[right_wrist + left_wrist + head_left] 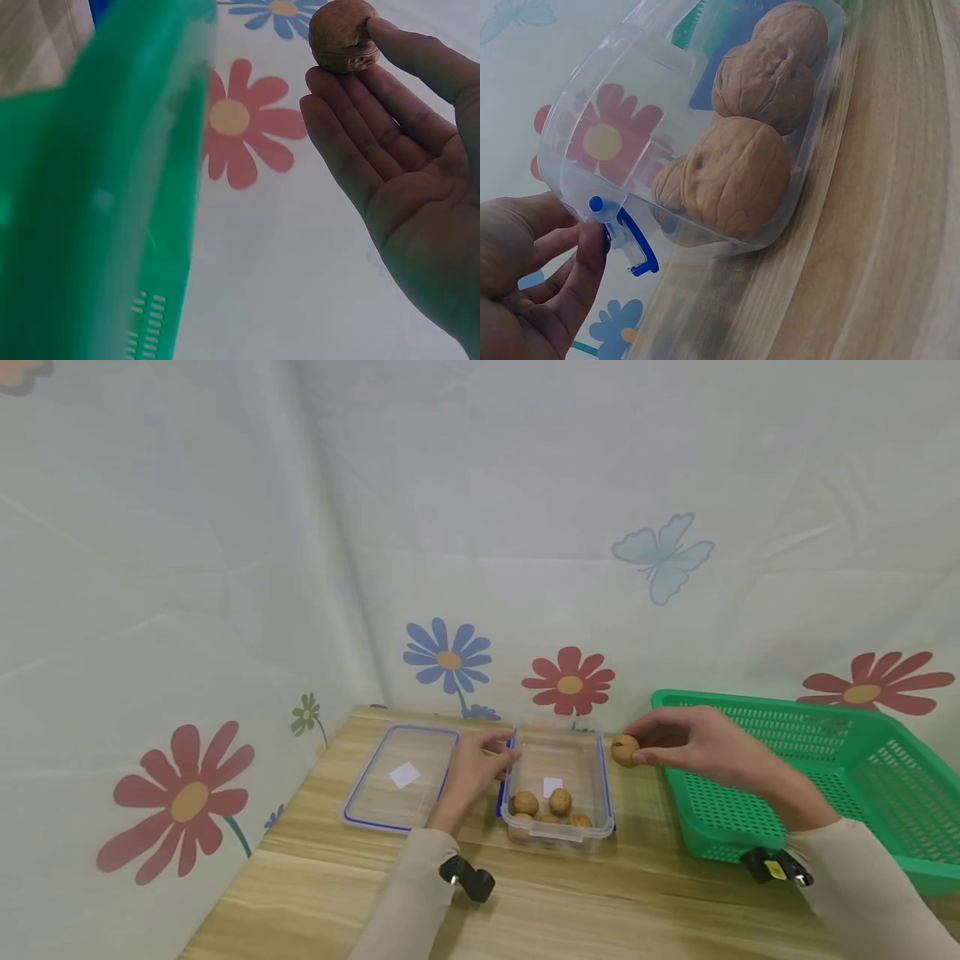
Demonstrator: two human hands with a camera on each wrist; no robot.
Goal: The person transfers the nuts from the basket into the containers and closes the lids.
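Observation:
My right hand pinches a walnut between thumb and fingertips, just right of the clear plastic container. The right wrist view shows the same walnut at the ends of the fingers. With its fingertips, my left hand holds the left rim of the container, by a blue-edged side clip that hangs open. Several walnuts lie inside at the container's near end, beside a small white label.
A clear lid with a blue seal and a white label lies left of the container. On the right stands a green plastic basket, under my right forearm. A flower-printed curtain closes off the wooden table behind and at left.

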